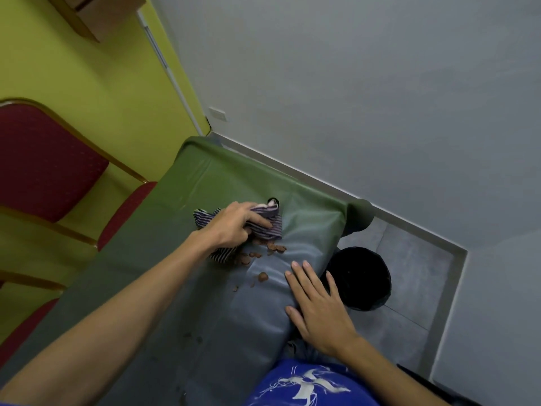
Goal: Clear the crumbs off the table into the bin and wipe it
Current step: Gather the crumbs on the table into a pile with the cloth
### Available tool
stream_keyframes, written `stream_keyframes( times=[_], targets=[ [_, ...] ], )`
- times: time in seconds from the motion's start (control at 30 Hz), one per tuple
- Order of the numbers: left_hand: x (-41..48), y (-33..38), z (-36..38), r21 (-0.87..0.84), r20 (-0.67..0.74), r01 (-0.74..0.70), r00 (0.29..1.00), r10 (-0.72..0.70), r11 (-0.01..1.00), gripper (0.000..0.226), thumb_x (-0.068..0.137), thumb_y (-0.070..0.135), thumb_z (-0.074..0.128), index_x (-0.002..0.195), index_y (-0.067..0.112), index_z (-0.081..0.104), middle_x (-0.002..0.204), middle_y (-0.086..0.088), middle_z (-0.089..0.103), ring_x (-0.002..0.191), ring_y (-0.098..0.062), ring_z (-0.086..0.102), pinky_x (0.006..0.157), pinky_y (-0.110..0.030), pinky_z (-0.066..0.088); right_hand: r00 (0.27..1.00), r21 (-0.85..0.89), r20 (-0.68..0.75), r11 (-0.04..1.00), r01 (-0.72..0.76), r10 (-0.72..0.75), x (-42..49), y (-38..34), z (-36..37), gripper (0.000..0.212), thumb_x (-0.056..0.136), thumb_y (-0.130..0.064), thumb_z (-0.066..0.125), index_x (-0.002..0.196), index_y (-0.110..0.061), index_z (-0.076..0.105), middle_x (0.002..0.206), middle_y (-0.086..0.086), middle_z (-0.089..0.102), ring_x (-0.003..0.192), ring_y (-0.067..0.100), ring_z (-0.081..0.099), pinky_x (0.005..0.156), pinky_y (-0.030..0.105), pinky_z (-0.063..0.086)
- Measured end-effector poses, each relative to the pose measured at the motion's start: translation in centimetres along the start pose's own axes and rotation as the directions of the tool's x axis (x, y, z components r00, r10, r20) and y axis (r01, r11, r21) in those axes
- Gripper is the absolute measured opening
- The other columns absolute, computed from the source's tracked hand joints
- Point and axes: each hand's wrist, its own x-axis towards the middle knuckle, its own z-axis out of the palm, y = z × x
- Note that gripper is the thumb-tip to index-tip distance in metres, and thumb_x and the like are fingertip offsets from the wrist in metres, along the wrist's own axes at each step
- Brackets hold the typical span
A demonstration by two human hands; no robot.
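On the table [205, 183], my left hand [234, 227], fingers bunching the cloth [273, 231], should drag the crumbs [273, 248] steadily toward my flat, empty right hand [319, 306] near the bin [363, 276].

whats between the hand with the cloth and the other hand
Scattered brown crumbs on the green table cover, between the left hand gripping the striped cloth and the flat right hand, seen in the head view.

Glossy smooth plastic table cover [222, 183] (striped woven cloth [268, 227])
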Motion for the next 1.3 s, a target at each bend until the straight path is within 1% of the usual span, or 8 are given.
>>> stream_keyframes(
  times=[0.13, 0.3, 0.43, 0.73, 0.9, 1.07, 1.2, 1.3],
  targets=[
    [-2.3, 0.3, 0.1, -0.115, -0.024, -0.001, 1.000, -0.001, 0.993, 0.059, 0.075, -0.006, 0.061, 0.116, 0.035, 0.072, 0.145, 0.000, 0.052, 0.133, -0.019, 0.048, 0.111, -0.016, 0.025, 1.000, 0.002, -0.011, 1.000, 0.003, -0.003, 0.1, 0.0, -0.2, 0.068, 0.097, -0.052, 0.039, 0.156, -0.019, 0.026, 0.165, 0.000, 0.015, 0.152, 0.021, 0.010, 0.112, 0.055, 0.019],
    [-3.9, -2.5, -0.1, -0.298, -0.309, 0.284, 0.875, -0.374, 0.911, 0.052, 0.085, -0.004, 0.063, 0.121, 0.032, 0.069, 0.143, -0.005, 0.049, 0.133, -0.027, 0.044, 0.116, -0.033, 0.030, 1.000, 0.007, -0.028, 1.000, 0.008, -0.007, 0.0, -0.1, -0.3, 0.067, 0.098, -0.052, 0.035, 0.156, -0.020, 0.025, 0.165, -0.001, 0.014, 0.153, 0.020, 0.009, 0.115, 0.056, 0.023],
    [-4.4, -3.3, 0.9, -0.290, -0.280, 0.510, 0.764, -0.581, 0.810, 0.051, 0.093, 0.004, 0.056, 0.128, 0.040, 0.061, 0.151, -0.008, 0.038, 0.136, -0.037, 0.035, 0.114, -0.048, 0.033, 1.000, 0.011, -0.016, 1.000, -0.001, 0.001, 0.0, -0.2, -0.6, 0.067, 0.098, -0.052, 0.033, 0.156, -0.019, 0.025, 0.165, 0.001, 0.016, 0.152, 0.022, 0.011, 0.113, 0.057, 0.033],
    [-6.3, 0.4, 4.2, -0.233, -0.183, 0.314, 0.916, -0.358, 0.920, 0.054, 0.090, 0.006, 0.055, 0.129, 0.043, 0.060, 0.146, -0.001, 0.042, 0.130, -0.031, 0.040, 0.113, -0.047, 0.032, 1.000, -0.018, 0.011, 1.000, 0.003, -0.003, 0.1, -0.3, -0.6, 0.068, 0.097, -0.053, 0.032, 0.155, -0.018, 0.028, 0.164, 0.002, 0.018, 0.152, 0.023, 0.014, 0.109, 0.057, 0.037],
    [-8.9, -2.2, 2.6, -0.373, -0.297, 0.418, 0.792, -0.533, 0.829, 0.050, 0.091, 0.005, 0.057, 0.129, 0.036, 0.062, 0.139, -0.007, 0.047, 0.130, -0.033, 0.043, 0.112, -0.042, 0.035, 1.000, -0.025, -0.002, 1.000, 0.010, -0.010, 0.0, -0.2, -0.7, 0.067, 0.098, -0.052, 0.033, 0.155, -0.018, 0.029, 0.164, 0.003, 0.019, 0.151, 0.024, 0.014, 0.110, 0.056, 0.038],
    [-11.9, -3.7, 3.6, -0.378, -0.268, 0.633, 0.623, -0.735, 0.675, 0.049, 0.093, 0.009, 0.052, 0.131, 0.038, 0.058, 0.137, -0.012, 0.042, 0.128, -0.041, 0.041, 0.111, -0.045, 0.035, 1.000, -0.014, -0.015, 1.000, 0.008, -0.008, -0.1, -0.4, -0.4, 0.066, 0.099, -0.051, 0.030, 0.156, -0.018, 0.023, 0.165, 0.002, 0.012, 0.152, 0.023, 0.008, 0.113, 0.054, 0.034],
    [-11.6, 0.4, 6.2, -0.319, -0.315, 0.673, 0.589, -0.744, 0.668, 0.051, 0.093, 0.012, 0.051, 0.135, 0.041, 0.052, 0.141, -0.008, 0.035, 0.123, -0.038, 0.039, 0.102, -0.050, 0.041, 0.999, -0.016, -0.031, 1.000, 0.006, -0.007, -0.1, -0.3, -0.1, 0.065, 0.100, -0.050, 0.030, 0.156, -0.017, 0.025, 0.165, 0.003, 0.014, 0.152, 0.023, 0.010, 0.112, 0.055, 0.034],
    [-10.2, 3.0, 7.2, -0.327, -0.316, 0.630, 0.630, -0.709, 0.705, 0.054, 0.092, 0.011, 0.050, 0.136, 0.041, 0.050, 0.142, -0.006, 0.033, 0.123, -0.036, 0.038, 0.103, -0.049, 0.040, 0.999, -0.049, -0.031, 0.999, 0.013, -0.015, -0.2, -0.3, -0.1, 0.064, 0.100, -0.049, 0.031, 0.155, -0.017, 0.027, 0.164, 0.005, 0.017, 0.152, 0.026, 0.013, 0.113, 0.057, 0.032]
  ],
)
